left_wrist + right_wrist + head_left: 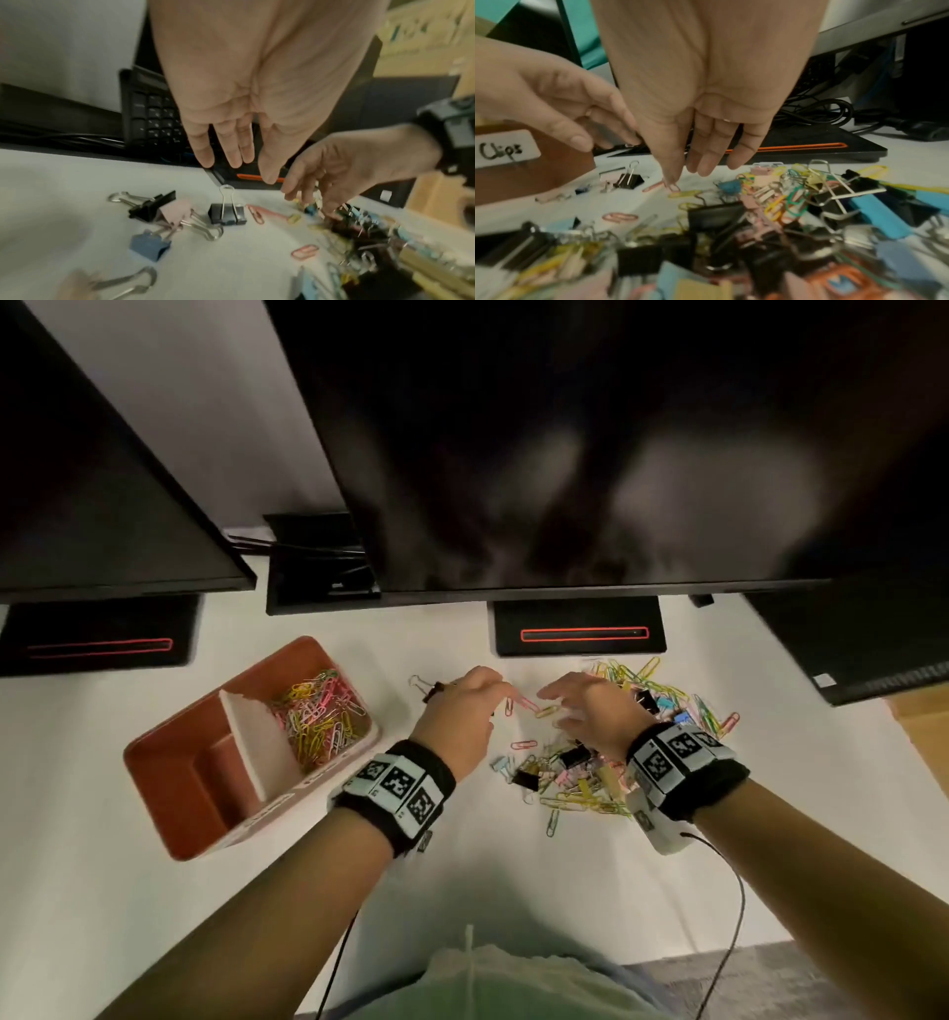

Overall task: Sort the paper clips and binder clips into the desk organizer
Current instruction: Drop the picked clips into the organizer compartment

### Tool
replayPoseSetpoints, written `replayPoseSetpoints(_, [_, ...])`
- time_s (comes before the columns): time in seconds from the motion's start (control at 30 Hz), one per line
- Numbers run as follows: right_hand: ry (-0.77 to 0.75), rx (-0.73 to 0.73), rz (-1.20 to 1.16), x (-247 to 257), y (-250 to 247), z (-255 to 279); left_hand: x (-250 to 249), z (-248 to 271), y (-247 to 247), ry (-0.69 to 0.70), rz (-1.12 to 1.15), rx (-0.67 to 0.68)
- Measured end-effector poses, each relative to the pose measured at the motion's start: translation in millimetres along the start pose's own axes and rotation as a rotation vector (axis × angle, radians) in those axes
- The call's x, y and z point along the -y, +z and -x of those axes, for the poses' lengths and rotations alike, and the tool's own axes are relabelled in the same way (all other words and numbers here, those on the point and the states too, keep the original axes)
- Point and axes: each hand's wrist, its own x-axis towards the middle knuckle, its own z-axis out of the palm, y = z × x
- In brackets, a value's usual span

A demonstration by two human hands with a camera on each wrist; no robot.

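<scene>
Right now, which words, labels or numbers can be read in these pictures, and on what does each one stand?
"Clips": handwritten on the white label on the brown desk organizer.
Keypad keys: too blurred to read.
Wristband markers: black-and-white codes, no words.
Orange packet under the clip pile: print too blurred to read.

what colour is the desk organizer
Reddish-brown outside and in, with a white divider; the organizer shows best in the head view.

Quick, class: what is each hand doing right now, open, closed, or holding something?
Left hand: open, fingers straight, holding nothing.
Right hand: open, holding nothing, fingers relaxed above the pile of clips.
</scene>
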Motion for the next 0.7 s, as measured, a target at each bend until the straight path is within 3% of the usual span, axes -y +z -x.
replayPoseSetpoints(0.13, [-0.109,0.091,0.204,-14.6,1.7,-11.4,-1.7,-36.9,15.1,0.027,-0.224,0.136])
replayPoseSetpoints(0.3, [-0.166,0.11,0.234,-24.4,1.3,-22.3,1.6,-63.1,26.6,0.052,-0.375,0.242])
replayPoseSetpoints(0.7, [-0.239,0.131,0.311,-22.5,4.4,-24.5,2.7,-69.8,31.1,-0.122,-0.371,0.293])
